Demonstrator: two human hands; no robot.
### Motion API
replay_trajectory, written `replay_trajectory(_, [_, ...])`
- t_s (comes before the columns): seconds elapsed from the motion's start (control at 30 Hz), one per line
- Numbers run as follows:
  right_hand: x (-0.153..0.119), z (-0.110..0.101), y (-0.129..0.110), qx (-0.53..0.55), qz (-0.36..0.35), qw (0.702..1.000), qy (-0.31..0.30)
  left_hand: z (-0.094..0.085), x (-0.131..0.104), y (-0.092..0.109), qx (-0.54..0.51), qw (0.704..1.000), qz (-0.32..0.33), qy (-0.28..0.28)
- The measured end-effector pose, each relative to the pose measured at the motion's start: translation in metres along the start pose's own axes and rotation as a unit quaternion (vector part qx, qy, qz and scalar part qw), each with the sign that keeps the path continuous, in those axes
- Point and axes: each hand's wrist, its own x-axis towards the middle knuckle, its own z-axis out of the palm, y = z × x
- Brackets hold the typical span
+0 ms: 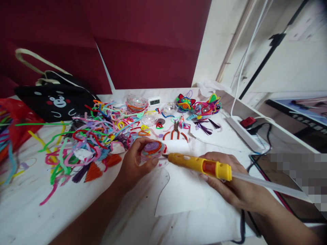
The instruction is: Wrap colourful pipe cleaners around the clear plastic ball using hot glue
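Note:
My left hand (135,165) holds a small round ball (153,148) between thumb and fingers; coiled purple, orange and red fuzzy strips cover the part that shows. My right hand (230,180) is wrapped round a yellow hot glue gun (196,164), with a long clear glue stick (268,187) sticking out of its back end. The gun's dark nozzle points left at the ball's right side, very near it; whether they touch is unclear. White paper (184,194) lies below both hands.
Tangled fuzzy strips (89,139) spread over the left of the table. Orange-handled pliers (175,131), clear domes (150,118) and decorated balls (185,103) lie beyond my hands. A black bag (56,102) stands back left; a power strip (245,132) sits at right.

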Motion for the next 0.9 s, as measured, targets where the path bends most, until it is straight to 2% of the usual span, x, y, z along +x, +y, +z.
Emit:
replay_trajectory(0.4, [0.0018,0.0027,-0.0015,0.041,-0.001,0.999,-0.009,0.0007,-0.0003,-0.0005,0.012,1.0,0.0,-0.011])
replay_trajectory(0.9, [-0.0005,0.0028,0.0006,-0.015,0.01,1.0,0.01,-0.0013,0.0,0.0025,0.0,1.0,0.014,-0.003])
